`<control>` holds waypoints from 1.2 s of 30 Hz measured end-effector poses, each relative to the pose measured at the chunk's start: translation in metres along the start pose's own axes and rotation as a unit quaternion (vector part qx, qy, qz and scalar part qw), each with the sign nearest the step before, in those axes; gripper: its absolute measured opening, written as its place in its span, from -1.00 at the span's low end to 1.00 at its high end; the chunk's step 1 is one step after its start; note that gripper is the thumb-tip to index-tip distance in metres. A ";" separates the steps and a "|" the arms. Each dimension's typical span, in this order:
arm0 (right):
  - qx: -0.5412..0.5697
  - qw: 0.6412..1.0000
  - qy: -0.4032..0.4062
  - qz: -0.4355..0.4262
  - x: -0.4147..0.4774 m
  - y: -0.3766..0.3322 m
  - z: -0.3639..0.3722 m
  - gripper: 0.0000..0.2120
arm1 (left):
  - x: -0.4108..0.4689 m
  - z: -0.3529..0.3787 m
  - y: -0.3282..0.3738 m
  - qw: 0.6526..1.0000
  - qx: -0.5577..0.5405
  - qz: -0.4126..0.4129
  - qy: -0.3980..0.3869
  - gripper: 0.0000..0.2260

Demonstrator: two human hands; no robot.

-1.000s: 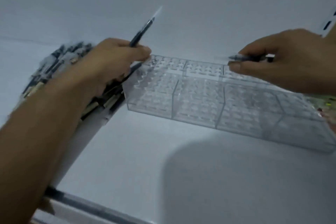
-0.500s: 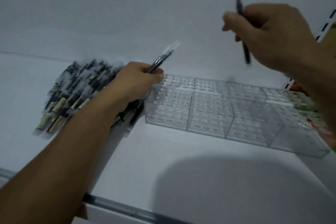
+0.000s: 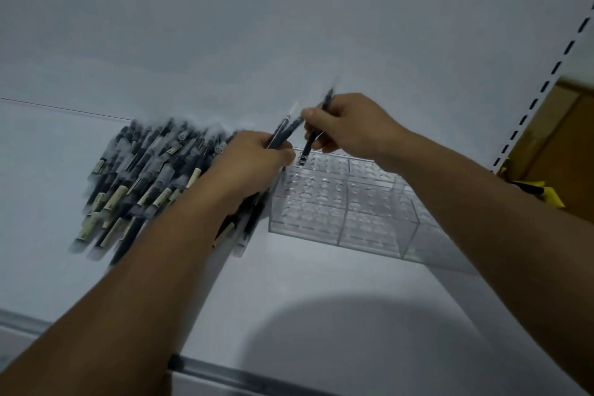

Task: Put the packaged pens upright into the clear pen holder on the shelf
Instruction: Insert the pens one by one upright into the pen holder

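Nothing could be read: no word, number or brand. The packaged pens heaped on the shelf carried small pale labels, but any print on them was too blurred and too small to make out. The yellow-and-black thing at the right edge was also too small and dim for any lettering to be told.

Right hand is down from its raised spot 0.5 s ago and now sits over the far-left corner of the clear pen holder. Its pen is now near upright, lower tip at a corner hole. Hands are now close together, no longer well apart.
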State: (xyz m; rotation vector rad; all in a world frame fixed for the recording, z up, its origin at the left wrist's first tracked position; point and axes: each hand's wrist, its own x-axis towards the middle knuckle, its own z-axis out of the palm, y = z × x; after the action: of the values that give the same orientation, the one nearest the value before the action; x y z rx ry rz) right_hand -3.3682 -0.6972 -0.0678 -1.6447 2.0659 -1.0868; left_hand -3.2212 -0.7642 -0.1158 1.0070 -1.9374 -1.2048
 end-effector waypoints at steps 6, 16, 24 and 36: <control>-0.123 0.992 -0.033 -0.011 0.000 -0.004 0.012 -0.67 | -0.001 -0.001 0.004 0.996 -0.067 0.020 0.053 -0.86; -0.199 0.980 -0.024 0.005 0.003 -0.010 0.012 -0.67 | -0.021 -0.004 0.028 0.985 -0.122 0.073 0.103 -0.80; -0.256 0.966 -0.039 0.030 -0.023 -0.017 0.005 -0.52 | -0.073 -0.006 0.049 0.986 -0.139 0.025 0.093 -0.81; 0.162 0.986 -0.040 -0.003 -0.155 -0.061 -0.021 -0.85 | -0.174 -0.007 0.063 0.986 -0.154 0.045 -0.047 -0.82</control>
State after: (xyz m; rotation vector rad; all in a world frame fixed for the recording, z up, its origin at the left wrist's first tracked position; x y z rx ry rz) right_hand -3.2910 -0.5501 -0.0457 -1.5075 1.7256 -1.2592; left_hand -3.1449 -0.6003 -0.0755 0.7063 -1.7739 -1.4663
